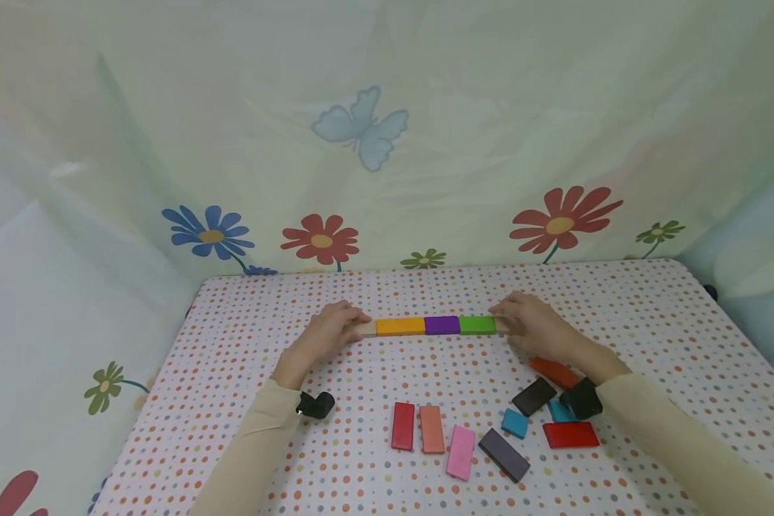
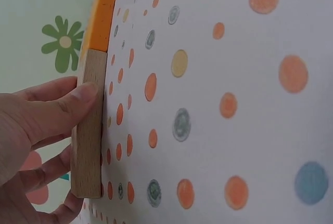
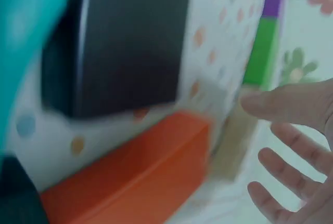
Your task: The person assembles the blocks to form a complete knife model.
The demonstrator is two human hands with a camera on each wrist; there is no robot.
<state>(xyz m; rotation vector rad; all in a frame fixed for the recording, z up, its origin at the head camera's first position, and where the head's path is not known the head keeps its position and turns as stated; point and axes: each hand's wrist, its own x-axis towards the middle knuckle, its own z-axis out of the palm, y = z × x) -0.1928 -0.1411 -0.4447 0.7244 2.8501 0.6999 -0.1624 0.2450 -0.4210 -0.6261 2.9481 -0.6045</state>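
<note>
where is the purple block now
In the head view, the purple block sits just right of centre, between the orange block on its left and the green block on its right.

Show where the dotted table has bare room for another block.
Bare: the strip between the block row and the flowered backdrop; the middle, between that row and the leftmost red block. Crowded: around the right wrist camera, beside the orange block and bright-red block.
</note>
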